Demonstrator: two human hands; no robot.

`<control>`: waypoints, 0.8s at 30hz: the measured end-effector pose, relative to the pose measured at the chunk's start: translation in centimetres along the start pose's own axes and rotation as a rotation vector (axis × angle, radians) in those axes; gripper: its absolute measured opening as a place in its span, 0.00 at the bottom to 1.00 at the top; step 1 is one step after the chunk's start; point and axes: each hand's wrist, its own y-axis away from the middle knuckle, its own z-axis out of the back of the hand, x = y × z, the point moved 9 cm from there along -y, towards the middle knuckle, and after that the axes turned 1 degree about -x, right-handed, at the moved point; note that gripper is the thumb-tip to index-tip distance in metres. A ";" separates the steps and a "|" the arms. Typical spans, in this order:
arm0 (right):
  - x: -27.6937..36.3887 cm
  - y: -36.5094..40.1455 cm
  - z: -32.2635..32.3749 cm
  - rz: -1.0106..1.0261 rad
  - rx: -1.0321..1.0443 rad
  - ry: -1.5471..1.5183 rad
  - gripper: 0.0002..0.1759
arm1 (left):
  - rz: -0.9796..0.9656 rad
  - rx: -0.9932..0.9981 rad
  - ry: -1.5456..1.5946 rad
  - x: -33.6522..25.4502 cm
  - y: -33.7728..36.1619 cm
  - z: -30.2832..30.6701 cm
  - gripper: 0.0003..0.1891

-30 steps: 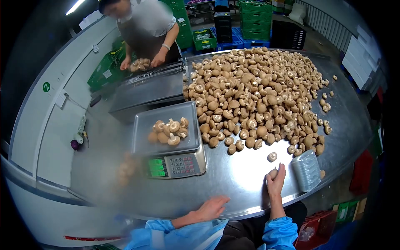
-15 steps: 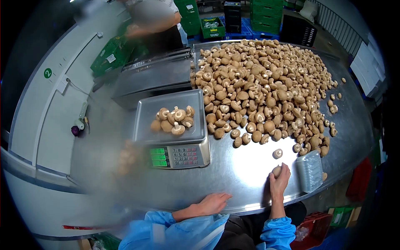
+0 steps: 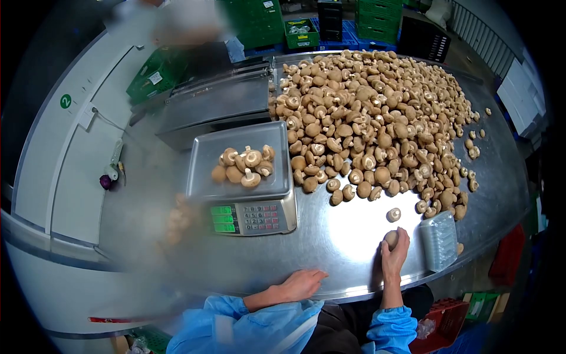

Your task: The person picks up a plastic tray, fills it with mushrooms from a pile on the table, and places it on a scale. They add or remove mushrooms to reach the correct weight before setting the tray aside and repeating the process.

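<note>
My right hand is curled around a brown-capped shiitake mushroom at the table's near side. Just beyond it a single mushroom lies on the steel. To the right of that hand stands a stack of clear plastic trays. My left hand lies flat near the front edge with its fingers stretched out and nothing in it. Ahead of the left hand is a digital scale; a small group of mushrooms sits on its pan.
A large heap of mushrooms covers the far right of the steel table. A metal box stands behind the scale. Green crates are stacked at the back. A blurred person stands across the table. Below right is a red crate.
The person across the table has shifted to the left. My view has tilted slightly. Both my hands stay in place, the right still around the mushroom.
</note>
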 end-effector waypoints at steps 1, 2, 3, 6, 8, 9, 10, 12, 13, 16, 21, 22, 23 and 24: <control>0.5 0.0 0.3 0.028 -0.037 -0.074 0.37 | -0.007 -0.010 -0.001 0.0 0.0 0.0 0.17; 1.1 -0.1 0.6 0.056 -0.074 -0.149 0.37 | -0.001 0.000 -0.008 0.1 0.0 -0.1 0.17; 1.6 -0.2 1.1 0.084 -0.110 -0.223 0.37 | 0.006 0.010 -0.015 0.2 0.0 -0.2 0.17; 2.4 -0.5 2.7 0.214 -0.200 -0.166 0.37 | 0.012 0.020 -0.027 0.5 0.1 -0.4 0.17; 2.6 -0.7 5.3 0.321 -0.309 -0.073 0.37 | 0.030 0.014 -0.013 0.7 0.1 -0.4 0.17; 2.4 -1.1 7.1 0.319 -0.368 -0.034 0.37 | 0.048 0.012 0.008 0.8 0.1 -0.4 0.17; 2.3 -1.3 9.2 0.309 -0.428 0.013 0.37 | 0.063 0.022 0.033 0.8 0.2 -0.5 0.17; 1.3 -2.4 13.3 0.216 -0.527 0.240 0.39 | 0.074 0.017 0.019 0.5 0.0 -0.1 0.16; -1.3 -3.4 14.8 0.159 -0.541 0.316 0.42 | 0.068 0.023 0.015 0.3 -0.2 -0.1 0.16; -8.4 -6.0 16.1 -0.062 -0.243 0.448 0.37 | -0.036 -0.042 0.015 -0.1 -0.5 0.1 0.15; -9.4 -5.1 16.0 0.045 -0.050 0.304 0.39 | -0.013 0.000 0.024 -1.2 -1.3 0.6 0.16; -9.2 -5.2 16.0 0.054 -0.024 0.287 0.41 | -0.006 0.012 0.028 -1.1 -1.3 0.5 0.16; -10.0 -5.6 15.9 0.057 -0.014 0.317 0.44 | 0.000 0.025 0.027 -1.0 -1.4 0.5 0.16; -11.2 -5.9 15.6 0.057 -0.002 0.346 0.46 | 0.006 0.039 0.027 -0.9 -1.6 0.4 0.15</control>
